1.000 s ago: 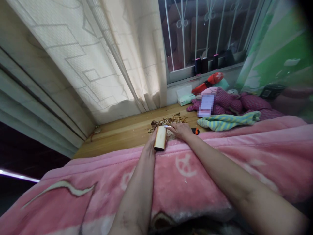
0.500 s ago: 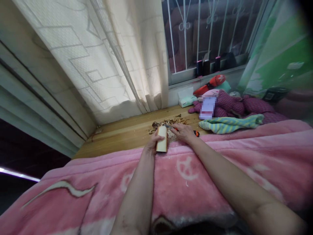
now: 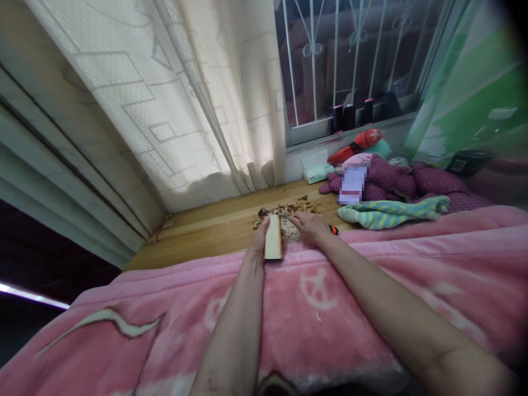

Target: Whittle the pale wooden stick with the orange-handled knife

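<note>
The left hand (image 3: pixel 259 240) grips a pale, squared wood block (image 3: pixel 273 237) with its fingers curled behind it, and the block stands upright with its lower end reaching the edge of a pink quilted blanket (image 3: pixel 313 313). The right hand (image 3: pixel 310 228) lies just to the right, fingers curled and closed around an orange-handled knife (image 3: pixel 333 230); only the orange end pokes out on the right, and the blade is hidden. Both hands sit over a heap of wood shavings (image 3: pixel 286 212) on a honey-coloured wooden board (image 3: pixel 198 242). Farther right lie a striped yellow-and-blue towel (image 3: pixel 391 213), a plum checked cloth (image 3: pixel 396 184) and a tissue pack (image 3: pixel 317 174). At the far left hangs a cream curtain (image 3: pixel 198 110), and a white-barred window grille (image 3: pixel 330 66) stands beyond, with dark bottles (image 3: pixel 350 117) along its sill.
</note>
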The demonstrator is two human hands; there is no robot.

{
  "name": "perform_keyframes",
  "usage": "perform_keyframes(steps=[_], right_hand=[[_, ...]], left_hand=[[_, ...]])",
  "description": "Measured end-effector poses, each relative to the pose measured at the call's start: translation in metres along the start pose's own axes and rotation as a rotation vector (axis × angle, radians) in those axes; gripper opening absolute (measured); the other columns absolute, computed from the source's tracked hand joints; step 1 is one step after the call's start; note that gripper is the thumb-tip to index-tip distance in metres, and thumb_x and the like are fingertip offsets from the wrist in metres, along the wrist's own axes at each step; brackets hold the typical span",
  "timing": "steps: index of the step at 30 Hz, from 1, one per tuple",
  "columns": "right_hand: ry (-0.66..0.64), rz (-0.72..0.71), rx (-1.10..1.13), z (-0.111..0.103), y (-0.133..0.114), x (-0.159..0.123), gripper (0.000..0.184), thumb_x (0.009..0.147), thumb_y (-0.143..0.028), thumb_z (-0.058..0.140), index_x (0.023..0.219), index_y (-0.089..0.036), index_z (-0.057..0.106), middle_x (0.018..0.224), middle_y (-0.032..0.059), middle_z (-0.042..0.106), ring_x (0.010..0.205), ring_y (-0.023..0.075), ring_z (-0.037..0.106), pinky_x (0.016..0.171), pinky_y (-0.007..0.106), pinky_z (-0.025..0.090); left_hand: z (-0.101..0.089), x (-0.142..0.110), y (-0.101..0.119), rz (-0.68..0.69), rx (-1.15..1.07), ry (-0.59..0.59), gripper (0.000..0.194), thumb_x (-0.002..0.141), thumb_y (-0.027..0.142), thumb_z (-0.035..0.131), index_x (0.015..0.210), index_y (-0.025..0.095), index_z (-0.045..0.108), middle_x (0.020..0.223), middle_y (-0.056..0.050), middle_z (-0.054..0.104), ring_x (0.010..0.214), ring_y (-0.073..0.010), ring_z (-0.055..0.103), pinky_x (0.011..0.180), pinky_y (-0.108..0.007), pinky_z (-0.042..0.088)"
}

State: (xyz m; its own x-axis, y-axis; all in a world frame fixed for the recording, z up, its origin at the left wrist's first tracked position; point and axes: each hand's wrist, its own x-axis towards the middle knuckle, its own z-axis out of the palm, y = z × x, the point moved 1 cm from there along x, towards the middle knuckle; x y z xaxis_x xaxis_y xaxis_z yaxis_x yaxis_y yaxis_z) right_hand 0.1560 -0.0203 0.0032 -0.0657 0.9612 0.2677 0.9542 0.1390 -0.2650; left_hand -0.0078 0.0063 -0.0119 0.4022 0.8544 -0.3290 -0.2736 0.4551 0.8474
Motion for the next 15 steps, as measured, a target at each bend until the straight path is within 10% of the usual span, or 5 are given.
perform_keyframes(steps=[15], right_hand=[[0.157, -0.078, 0.025, 0.0059, -0.0013, 0.0007, 0.05, 0.089, -0.051, 0.02, 0.081, -0.021, 0.059, 0.079, 0.0025, 0.065, 0.067, 0.0123, 0.055, 0.055, 0.024, 0.024]], left_hand=[[0.0004, 0.0044, 0.0011, -0.037, -0.029, -0.061, 0.058, 0.079, 0.062, 0.027, 0.078, 0.011, 0.055, 0.059, -0.008, 0.062, 0.043, -0.0156, 0.058, 0.041, -0.025, 0.045]])
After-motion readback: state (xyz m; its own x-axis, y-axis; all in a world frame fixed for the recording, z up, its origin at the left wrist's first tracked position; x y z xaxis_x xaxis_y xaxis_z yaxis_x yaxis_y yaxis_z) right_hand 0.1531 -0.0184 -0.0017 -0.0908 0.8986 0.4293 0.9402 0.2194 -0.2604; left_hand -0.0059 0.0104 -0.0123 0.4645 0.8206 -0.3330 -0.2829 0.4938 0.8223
